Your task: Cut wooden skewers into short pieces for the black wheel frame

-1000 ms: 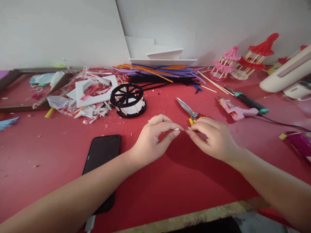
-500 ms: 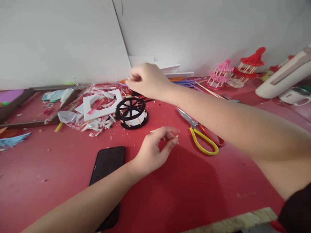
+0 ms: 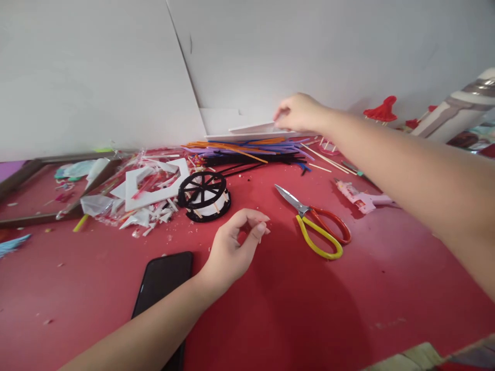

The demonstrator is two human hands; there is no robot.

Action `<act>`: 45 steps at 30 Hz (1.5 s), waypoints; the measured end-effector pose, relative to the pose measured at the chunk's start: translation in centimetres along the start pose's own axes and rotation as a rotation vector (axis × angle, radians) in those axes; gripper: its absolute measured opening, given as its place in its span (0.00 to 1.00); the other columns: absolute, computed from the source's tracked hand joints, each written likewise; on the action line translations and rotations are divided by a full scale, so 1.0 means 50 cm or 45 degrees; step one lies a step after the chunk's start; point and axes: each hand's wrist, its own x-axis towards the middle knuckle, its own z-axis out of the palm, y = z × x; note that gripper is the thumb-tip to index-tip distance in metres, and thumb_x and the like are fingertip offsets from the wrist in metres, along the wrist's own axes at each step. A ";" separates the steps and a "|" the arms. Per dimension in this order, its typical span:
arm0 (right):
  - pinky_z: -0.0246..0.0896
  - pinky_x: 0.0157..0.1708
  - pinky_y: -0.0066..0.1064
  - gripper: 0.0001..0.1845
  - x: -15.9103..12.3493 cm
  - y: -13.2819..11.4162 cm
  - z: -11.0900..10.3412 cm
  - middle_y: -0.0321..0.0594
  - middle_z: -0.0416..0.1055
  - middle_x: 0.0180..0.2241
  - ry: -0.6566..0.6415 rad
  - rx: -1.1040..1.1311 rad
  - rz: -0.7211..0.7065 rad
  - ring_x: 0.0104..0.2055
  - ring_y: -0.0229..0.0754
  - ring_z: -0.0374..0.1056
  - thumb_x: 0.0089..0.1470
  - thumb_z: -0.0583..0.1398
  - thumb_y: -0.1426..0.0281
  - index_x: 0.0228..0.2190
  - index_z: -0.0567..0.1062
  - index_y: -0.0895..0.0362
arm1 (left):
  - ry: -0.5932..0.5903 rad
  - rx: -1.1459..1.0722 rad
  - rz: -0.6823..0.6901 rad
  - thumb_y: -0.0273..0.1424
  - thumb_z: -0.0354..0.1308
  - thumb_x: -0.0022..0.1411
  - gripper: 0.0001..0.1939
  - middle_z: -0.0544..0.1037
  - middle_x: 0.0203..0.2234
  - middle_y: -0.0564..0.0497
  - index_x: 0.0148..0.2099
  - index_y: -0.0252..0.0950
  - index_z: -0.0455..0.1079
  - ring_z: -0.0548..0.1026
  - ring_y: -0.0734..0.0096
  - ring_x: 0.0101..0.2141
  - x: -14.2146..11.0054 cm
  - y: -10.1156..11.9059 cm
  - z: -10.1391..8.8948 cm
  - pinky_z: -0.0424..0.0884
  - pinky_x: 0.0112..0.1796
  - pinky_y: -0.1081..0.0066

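Observation:
My left hand point(image 3: 237, 245) hovers over the red table with thumb and fingers pinched together. Whatever small thing sits between its fingertips is too hidden to name. Beyond it stands a small round model point(image 3: 204, 196), with black spoked rings at top and bottom and short wooden sticks between them around a white core. My right hand point(image 3: 297, 113) reaches to the back, its fingers curled around the right end of a white foam board point(image 3: 251, 128) by the wall. Several pipe cleaners point(image 3: 247, 149) in orange, purple, blue and black lie below that hand.
Yellow-and-red-handled scissors point(image 3: 313, 221) lie right of my left hand, a pink glue gun point(image 3: 361, 197) farther right. A black phone point(image 3: 162, 281) rests partly under my left forearm. White scraps point(image 3: 145, 219) and a cut-out frame point(image 3: 154, 198) lie left. A red-roofed model point(image 3: 381, 111) stands back right.
My right hand has moved right, from above the black-ringed model to the white boards at the wall. My left hand keeps its pinch near the same place. The view has shifted slightly.

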 end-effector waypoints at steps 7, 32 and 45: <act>0.67 0.45 0.42 0.17 -0.082 0.179 0.054 0.43 0.68 0.50 -0.479 -0.210 0.244 0.47 0.44 0.68 0.61 0.57 0.63 0.49 0.69 0.57 | 0.084 -0.050 -0.042 0.33 0.52 0.66 0.13 0.72 0.29 0.54 0.52 0.39 0.63 0.75 0.73 0.35 0.009 -0.004 -0.001 0.70 0.40 0.71; 0.68 0.28 0.30 0.16 -0.404 -0.039 0.183 0.37 0.75 0.30 -0.221 1.878 0.194 0.28 0.36 0.71 0.49 0.66 0.65 0.40 0.72 0.55 | -0.114 0.006 -0.159 0.31 0.59 0.60 0.16 0.77 0.34 0.50 0.50 0.37 0.67 0.76 0.72 0.32 0.002 0.005 0.009 0.73 0.36 0.71; 0.71 0.31 0.32 0.11 -0.426 -0.054 0.192 0.34 0.73 0.27 -0.272 1.973 0.201 0.27 0.35 0.71 0.49 0.66 0.65 0.33 0.72 0.56 | -0.297 -0.131 -0.404 0.34 0.66 0.54 0.25 0.81 0.29 0.50 0.53 0.37 0.65 0.79 0.66 0.33 0.006 0.018 0.007 0.70 0.37 0.68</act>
